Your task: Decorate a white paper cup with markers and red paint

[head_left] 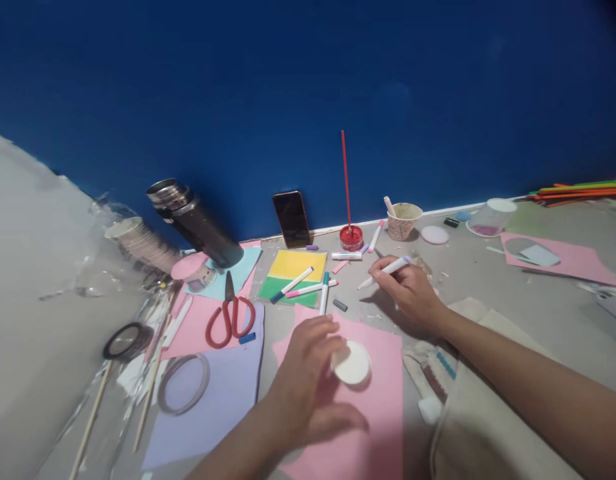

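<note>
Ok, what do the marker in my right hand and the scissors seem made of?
Marker: probably plastic, with a smooth, pale, evenly coloured barrel. Scissors: dark blades, likely metal; the rounded red handles look plastic or plastic-coated.

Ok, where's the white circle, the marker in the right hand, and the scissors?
White circle (pixel 354 365): head view, middle of its flat face.
Marker (pixel 396 265) in the right hand (pixel 407 292): head view, on its barrel.
Scissors (pixel 231 300): head view, near the joint.

room opens right of the right hand; leftward, markers and red stick obstruct.
</note>
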### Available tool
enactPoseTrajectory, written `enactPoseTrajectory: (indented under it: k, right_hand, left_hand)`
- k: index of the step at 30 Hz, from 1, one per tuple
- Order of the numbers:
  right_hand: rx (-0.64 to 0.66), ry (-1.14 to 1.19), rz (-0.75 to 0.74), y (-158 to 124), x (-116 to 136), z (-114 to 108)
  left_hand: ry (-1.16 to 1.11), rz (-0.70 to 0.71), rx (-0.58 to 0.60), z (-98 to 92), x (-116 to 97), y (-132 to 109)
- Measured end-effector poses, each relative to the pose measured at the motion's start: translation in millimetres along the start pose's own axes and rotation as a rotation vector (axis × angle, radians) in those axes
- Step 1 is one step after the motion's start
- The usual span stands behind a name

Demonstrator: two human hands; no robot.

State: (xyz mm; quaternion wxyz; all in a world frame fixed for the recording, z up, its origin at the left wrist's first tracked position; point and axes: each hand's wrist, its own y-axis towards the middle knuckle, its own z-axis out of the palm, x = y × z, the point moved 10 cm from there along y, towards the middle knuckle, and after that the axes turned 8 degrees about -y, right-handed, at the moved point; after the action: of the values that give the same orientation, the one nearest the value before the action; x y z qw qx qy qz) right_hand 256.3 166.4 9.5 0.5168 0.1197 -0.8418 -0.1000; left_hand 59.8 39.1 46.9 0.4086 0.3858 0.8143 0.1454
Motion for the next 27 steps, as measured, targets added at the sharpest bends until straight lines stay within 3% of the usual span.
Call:
enactPoseTrajectory:
  k: [2,4,7,10,13,17,22,24,27]
  right_hand:
    - [0.013,0.061,0.076,1,-6,1]
    - [0.022,0.086,0.108,1,-9,3]
    - [0.030,0.118,0.124,2,-11,4]
    - [0.018,0.186,0.130,4,-12,3]
    - [-0.005,0.231,0.142,6,-14,1]
    - [-0.006,0.303,0.171,8,-18,3]
    - [-0.001,0.375,0.185,5,-20,6]
    - [0.013,0.408,0.177,4,-20,9]
    - [0.049,0.444,0.169,2,-18,14]
  left_hand:
    - [-0.007,-0.110,-0.080,-17.7,19,13]
    - [0.083,-0.146,0.001,-17.7,36,35]
    - [0.203,-0.124,0.289,10.2,63,66]
    - [0.316,-0.099,0.555,47.7,88,78]
    - [0.365,-0.073,0.655,70.0,99,78]
    - [0.315,-0.150,0.573,61.8,101,78]
    - [-0.089,-0.542,0.274,25.7,119,75]
    - [-0.257,-0.614,0.199,22.2,122,72]
    - [-0.408,-0.678,0.182,27.0,125,67]
